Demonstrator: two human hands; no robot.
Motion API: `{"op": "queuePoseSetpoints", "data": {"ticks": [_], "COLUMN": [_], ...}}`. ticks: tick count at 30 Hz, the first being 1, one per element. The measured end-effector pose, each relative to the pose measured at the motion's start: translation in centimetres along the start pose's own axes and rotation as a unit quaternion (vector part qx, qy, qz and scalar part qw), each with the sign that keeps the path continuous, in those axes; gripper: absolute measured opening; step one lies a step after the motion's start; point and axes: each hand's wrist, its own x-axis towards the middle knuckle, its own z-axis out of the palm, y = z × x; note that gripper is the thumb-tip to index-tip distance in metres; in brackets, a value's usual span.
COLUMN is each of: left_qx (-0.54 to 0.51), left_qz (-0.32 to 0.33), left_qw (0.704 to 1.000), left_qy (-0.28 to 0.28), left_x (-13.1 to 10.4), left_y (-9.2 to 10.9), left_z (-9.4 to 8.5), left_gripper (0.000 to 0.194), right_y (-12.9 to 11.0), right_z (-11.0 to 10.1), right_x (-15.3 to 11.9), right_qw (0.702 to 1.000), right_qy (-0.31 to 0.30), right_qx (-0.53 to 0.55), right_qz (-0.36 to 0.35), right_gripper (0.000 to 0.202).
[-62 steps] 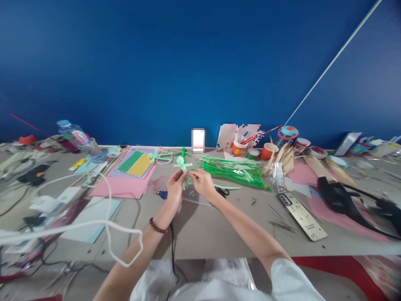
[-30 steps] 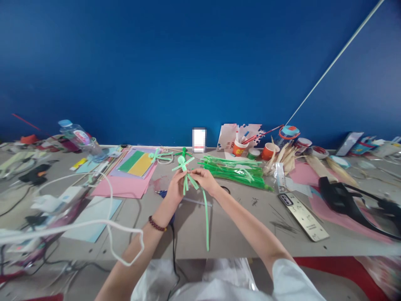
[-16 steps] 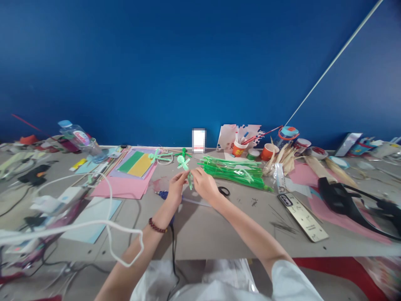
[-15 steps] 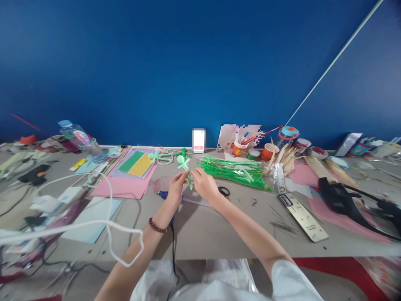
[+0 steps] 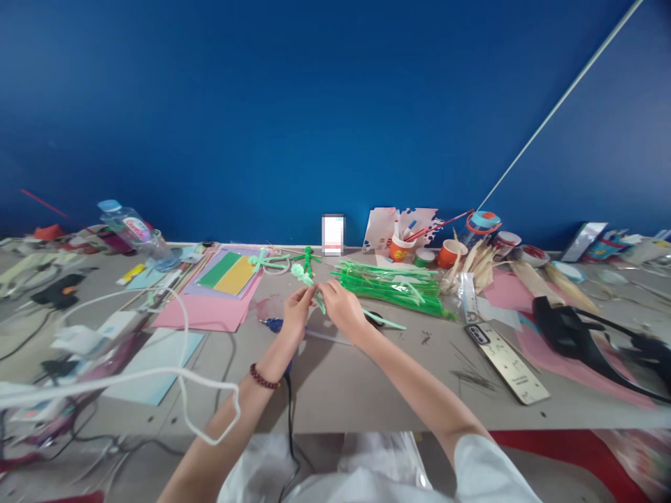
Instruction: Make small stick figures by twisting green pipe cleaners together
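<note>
Near the middle of the table, my left hand (image 5: 298, 311) pinches a pale green pipe-cleaner figure (image 5: 302, 274), whose rounded top sticks out above the fingertips. My right hand (image 5: 340, 307) is closed on the same figure from the other side, the fingertips of both hands almost meeting. A pale green strip (image 5: 391, 323) reaches out to the right from behind my right hand. Behind the hands stands a darker green figure (image 5: 308, 261), with another pale green figure (image 5: 261, 260) lying to its left. The lower part of the held figure is partly covered by my fingers.
A bundle of green pipe cleaners (image 5: 391, 288) lies right of the hands. A blue glue gun (image 5: 273, 324) is beside my left wrist. Farther right are a phone (image 5: 507, 363) and an orange cup (image 5: 401, 249) with pens. Coloured paper (image 5: 210, 313) and white cables (image 5: 183, 374) lie left.
The held figure has tilted and shifted slightly left and down. The pale green strip now shows to the right of my right hand. Both hands have barely moved.
</note>
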Motion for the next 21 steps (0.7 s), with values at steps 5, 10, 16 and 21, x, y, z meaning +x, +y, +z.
{"op": "queuePoseSetpoints", "data": {"ticks": [5,10,16,21], "left_qx": [0.001,0.001,0.043,0.033], "left_qz": [0.005,0.01,0.079,0.099], "left_qw": [1.0,0.999,0.995,0.994], "left_qy": [-0.024,-0.036,-0.04,-0.034], "left_x": [-0.5,-0.4,-0.4,-0.4], "left_y": [0.4,0.4,0.5,0.4], "left_z": [0.2,0.0,0.0,0.0], "left_gripper": [0.026,0.02,0.017,0.02], "right_y": [0.5,0.8,1.5,1.8], "right_z": [0.1,0.3,-0.5,-0.8], "right_x": [0.3,0.4,0.9,0.9], "right_qw": [0.993,0.986,0.989,0.99], "right_qy": [0.028,0.049,0.062,0.053], "right_qx": [0.109,0.159,0.135,0.083], "right_qz": [0.034,0.022,-0.027,-0.097], "right_gripper": [0.024,0.022,0.021,0.023]}}
